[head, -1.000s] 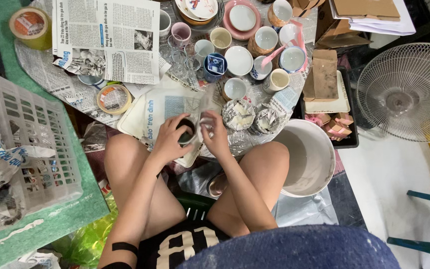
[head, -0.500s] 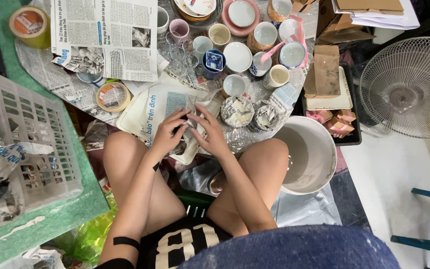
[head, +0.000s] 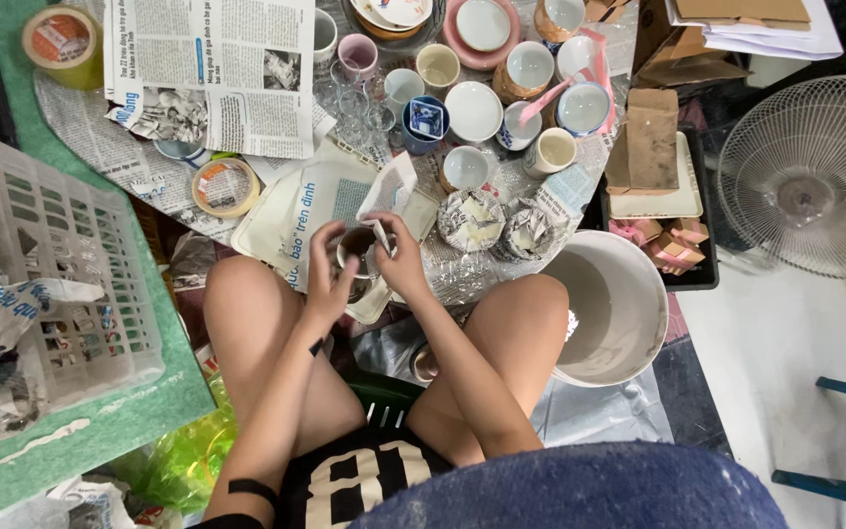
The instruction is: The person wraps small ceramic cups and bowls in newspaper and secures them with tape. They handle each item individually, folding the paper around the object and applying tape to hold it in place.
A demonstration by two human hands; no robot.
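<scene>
A small dark cup [head: 355, 245] is gripped by the left hand [head: 330, 279], fingers curled around its side, above the near edge of a newspaper-covered table [head: 100, 147]. A sheet of white wrapping paper [head: 387, 194] is pinched by the closed right hand [head: 403, 264] against the cup's rim. Two wrapped bundles [head: 469, 220] lie just beside, with a white bucket [head: 629, 338] near the right knee.

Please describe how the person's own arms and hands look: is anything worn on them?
Both arms are bare, with no sleeves reaching the forearms. The left hand and the right hand wear no gloves, and no rings are clear to see. A black band circles the left arm higher up. A small dark mark sits near the left wrist; what it is cannot be told.
</scene>
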